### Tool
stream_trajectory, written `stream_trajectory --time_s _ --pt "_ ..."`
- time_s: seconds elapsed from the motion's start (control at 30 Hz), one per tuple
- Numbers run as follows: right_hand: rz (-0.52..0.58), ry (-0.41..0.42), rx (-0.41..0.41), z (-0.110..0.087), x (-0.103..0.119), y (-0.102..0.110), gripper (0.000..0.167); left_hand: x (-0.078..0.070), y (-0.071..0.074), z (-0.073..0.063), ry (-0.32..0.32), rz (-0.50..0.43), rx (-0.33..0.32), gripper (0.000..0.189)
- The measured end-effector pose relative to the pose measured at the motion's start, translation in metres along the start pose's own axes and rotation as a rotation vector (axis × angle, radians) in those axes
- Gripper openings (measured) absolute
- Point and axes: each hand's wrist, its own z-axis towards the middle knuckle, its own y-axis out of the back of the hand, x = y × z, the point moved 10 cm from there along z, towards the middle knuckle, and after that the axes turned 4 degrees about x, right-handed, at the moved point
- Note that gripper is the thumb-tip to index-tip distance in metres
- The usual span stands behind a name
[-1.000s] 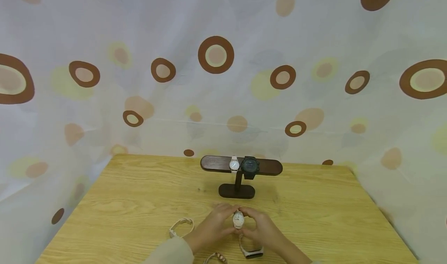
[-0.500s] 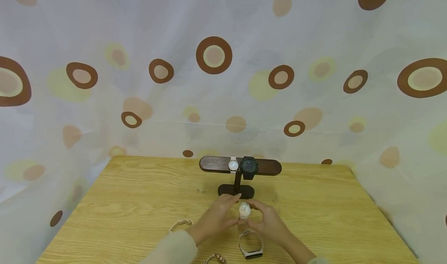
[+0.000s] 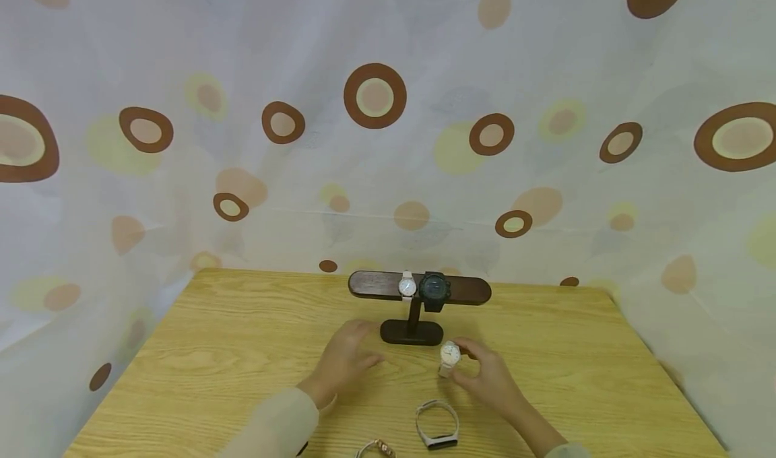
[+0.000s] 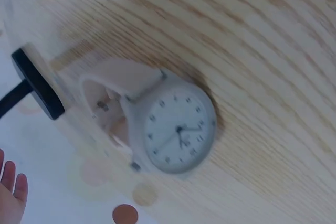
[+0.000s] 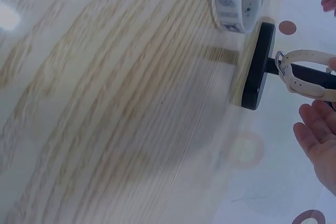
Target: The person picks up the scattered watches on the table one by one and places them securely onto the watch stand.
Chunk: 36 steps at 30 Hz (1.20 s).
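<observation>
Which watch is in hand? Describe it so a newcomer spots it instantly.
On the wood-grain table, find the dark watch stand. In front of it, slightly right of centre, the right grip pinches the pale-strapped watch with a round white face. The similar white watch and the black watch sit on the stand; this one alone is held.
</observation>
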Motion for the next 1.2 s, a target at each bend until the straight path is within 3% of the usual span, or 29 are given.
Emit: stream_trajectory --time_s 0.13,0.37,0.57,0.7,0.97,1.2 --pt "-0.02 -0.009 -0.018 -0.001 -0.004 0.007 0.046 0.007 0.016 0.0 -0.014 0.067 -0.115 0.051" --pt "-0.035 -0.016 -0.038 -0.003 -0.007 0.017 0.046 0.021 0.047 0.008 0.069 0.254 -0.249 0.054" --pt "-0.08 0.006 -0.052 -0.004 -0.009 0.025 0.046 0.016 0.069 0.02 0.018 0.387 -0.321 0.061" --pt "-0.094 0.018 -0.067 -0.002 -0.01 0.031 0.046 0.009 0.071 0.031 -0.048 0.437 -0.283 0.067" --pt "-0.111 0.02 -0.097 0.0 -0.013 0.044 0.044 -0.01 0.052 0.049 -0.145 0.6 -0.145 0.068" --pt "-0.146 0.055 -0.111 0.003 -0.013 0.057 0.045 -0.022 0.041 0.056 -0.173 0.582 -0.057 0.067"
